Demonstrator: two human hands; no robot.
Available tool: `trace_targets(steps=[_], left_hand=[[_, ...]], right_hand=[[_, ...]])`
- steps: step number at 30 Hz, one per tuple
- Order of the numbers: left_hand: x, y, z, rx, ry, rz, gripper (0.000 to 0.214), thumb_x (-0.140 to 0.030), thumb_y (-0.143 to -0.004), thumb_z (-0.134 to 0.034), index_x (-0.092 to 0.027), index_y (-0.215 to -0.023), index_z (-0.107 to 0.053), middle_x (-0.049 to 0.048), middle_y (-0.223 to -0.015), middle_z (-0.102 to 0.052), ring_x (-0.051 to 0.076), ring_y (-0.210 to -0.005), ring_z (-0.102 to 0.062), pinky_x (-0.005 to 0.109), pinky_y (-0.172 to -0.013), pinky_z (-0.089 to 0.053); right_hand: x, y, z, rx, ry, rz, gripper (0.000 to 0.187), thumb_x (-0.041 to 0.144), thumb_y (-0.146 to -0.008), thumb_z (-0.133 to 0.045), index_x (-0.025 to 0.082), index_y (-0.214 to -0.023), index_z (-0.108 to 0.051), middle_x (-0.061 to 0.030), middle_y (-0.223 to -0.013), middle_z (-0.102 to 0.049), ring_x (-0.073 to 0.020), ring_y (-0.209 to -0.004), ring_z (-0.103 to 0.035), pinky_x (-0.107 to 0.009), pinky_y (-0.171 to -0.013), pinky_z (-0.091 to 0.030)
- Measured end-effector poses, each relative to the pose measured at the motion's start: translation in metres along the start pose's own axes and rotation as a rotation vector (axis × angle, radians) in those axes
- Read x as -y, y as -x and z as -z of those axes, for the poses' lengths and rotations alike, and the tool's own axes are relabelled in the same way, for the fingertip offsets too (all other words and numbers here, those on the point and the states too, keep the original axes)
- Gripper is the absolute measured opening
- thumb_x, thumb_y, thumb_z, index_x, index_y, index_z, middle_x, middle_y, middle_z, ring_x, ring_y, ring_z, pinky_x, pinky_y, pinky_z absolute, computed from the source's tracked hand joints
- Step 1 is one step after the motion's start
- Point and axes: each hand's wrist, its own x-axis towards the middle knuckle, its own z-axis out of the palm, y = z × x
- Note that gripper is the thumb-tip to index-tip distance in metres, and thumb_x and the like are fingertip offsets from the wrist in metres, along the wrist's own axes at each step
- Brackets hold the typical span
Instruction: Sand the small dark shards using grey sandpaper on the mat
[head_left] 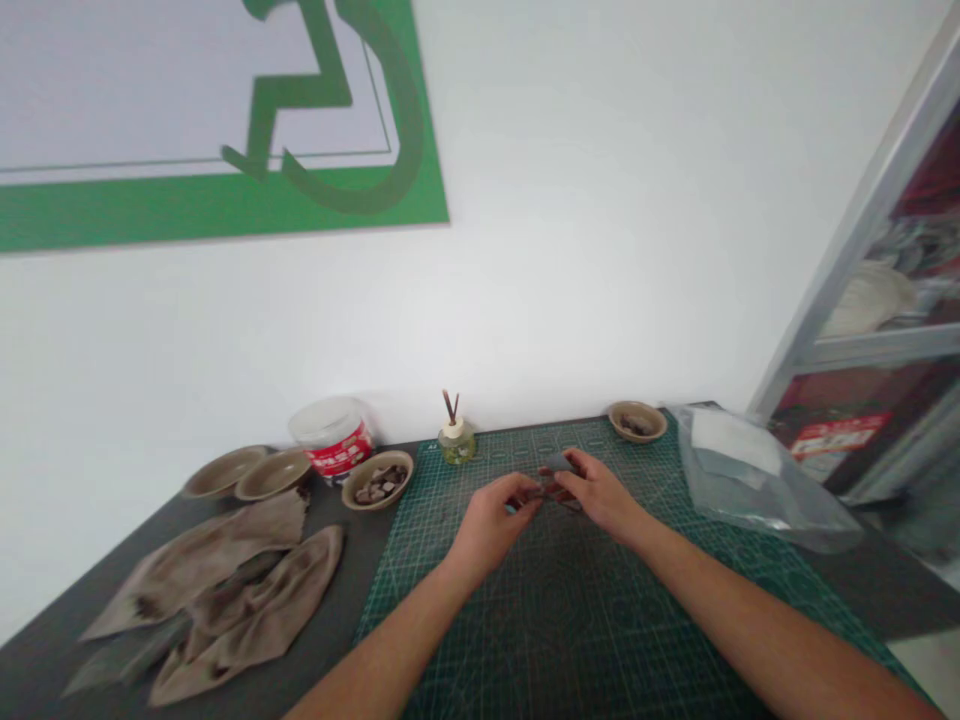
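The small dark piece (535, 490) is at the fingertips of the left hand (495, 515), in the narrow space between the two hands, above the green cutting mat (540, 640). The left hand is pinched nearly closed on it, thumb against fingers. The right hand (598, 490) is just beside, fingers curled, with a grey piece (559, 462) gripped at its fingertips; whether the grey piece touches the dark one is too blurred to tell.

Beyond the hands, slightly to the left, a glass bottle (457, 446) with sticks stands upright at the mat's far edge. Farther left of the left hand, a bowl (409, 468) of small pieces sits on the dark bench (330, 660), near a clear jar (334, 425) with a red label. Two more bowls (271, 475) stand beyond that jar's left side, and crumpled brown cloths (259, 610) lie nearer the person. Past the right hand, another bowl (658, 426) holds a few dark pieces, and a clear plastic bag (739, 485) lies to its right.
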Motion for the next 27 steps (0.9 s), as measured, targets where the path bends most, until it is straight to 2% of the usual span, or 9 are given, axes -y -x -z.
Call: trace_targets(steps=[3, 7, 10, 14, 17, 23, 27], left_hand=[[0.002, 0.001, -0.003, -0.063, 0.158, 0.075, 0.015, -0.027, -0.081, -0.065, -0.019, -0.093, -0.07, 0.0022, -0.082, -0.071, 0.016, -0.074, -0.064, 0.025, -0.068, -0.048], [0.009, 0.001, -0.007, -0.142, 0.26, 0.119, 0.019, -0.027, -0.079, -0.068, -0.017, -0.096, -0.066, 0.003, -0.083, -0.072, 0.016, -0.073, -0.066, 0.026, -0.068, -0.05], [0.013, 0.001, -0.005, -0.188, 0.272, 0.172, 0.018, -0.028, -0.077, -0.071, -0.016, -0.09, -0.067, 0.0038, -0.083, -0.073, 0.017, -0.075, -0.066, 0.026, -0.07, -0.051], [0.015, 0.002, -0.004, -0.128, 0.275, 0.19, 0.016, -0.03, -0.079, -0.069, -0.016, -0.087, -0.068, 0.0038, -0.082, -0.072, 0.017, -0.076, -0.066, 0.026, -0.071, -0.051], [0.014, 0.004, -0.006, -0.111, 0.217, 0.179, 0.013, -0.028, -0.08, -0.067, -0.016, -0.085, -0.067, 0.0019, -0.077, -0.069, 0.015, -0.071, -0.064, 0.024, -0.067, -0.049], [0.008, 0.01, -0.007, -0.099, 0.089, 0.153, 0.009, -0.025, -0.08, -0.065, -0.016, -0.077, -0.065, -0.0001, -0.07, -0.065, 0.013, -0.066, -0.059, 0.022, -0.062, -0.046], [0.006, 0.012, -0.007, -0.111, 0.101, 0.145, 0.008, -0.024, -0.079, -0.067, -0.017, -0.075, -0.066, -0.0003, -0.07, -0.065, 0.013, -0.065, -0.059, 0.022, -0.062, -0.046]], right_hand=[[0.004, 0.0, -0.009, -0.006, -0.101, -0.014, 0.016, 0.031, -0.084, -0.055, 0.022, -0.097, -0.058, -0.0037, -0.099, -0.069, -0.0157, -0.067, -0.065, -0.029, -0.06, -0.052], [0.0, -0.007, -0.017, -0.021, -0.11, 0.02, 0.017, 0.036, -0.086, -0.055, 0.02, -0.091, -0.057, -0.0031, -0.084, -0.069, -0.0142, -0.056, -0.06, -0.026, -0.051, -0.048], [-0.006, -0.008, -0.02, -0.04, -0.106, 0.041, 0.021, 0.04, -0.087, -0.057, 0.019, -0.086, -0.056, 0.0001, -0.071, -0.065, -0.011, -0.049, -0.053, -0.022, -0.046, -0.041], [-0.012, -0.003, -0.022, -0.041, -0.119, 0.037, 0.025, 0.044, -0.089, -0.056, 0.02, -0.087, -0.052, 0.0035, -0.065, -0.061, -0.008, -0.044, -0.044, -0.02, -0.043, -0.033], [-0.012, 0.002, -0.027, 0.001, -0.144, 0.028, 0.025, 0.043, -0.089, -0.058, 0.02, -0.09, -0.049, 0.005, -0.063, -0.059, -0.008, -0.045, -0.042, -0.02, -0.044, -0.031], [-0.014, 0.011, -0.035, -0.026, -0.003, 0.092, 0.023, 0.038, -0.085, -0.064, 0.02, -0.089, -0.051, 0.0052, -0.069, -0.054, -0.01, -0.056, -0.052, -0.023, -0.055, -0.042], [-0.013, 0.013, -0.032, -0.014, 0.096, 0.095, 0.022, 0.038, -0.086, -0.064, 0.021, -0.089, -0.052, 0.0053, -0.07, -0.054, -0.0101, -0.056, -0.051, -0.023, -0.056, -0.042]])
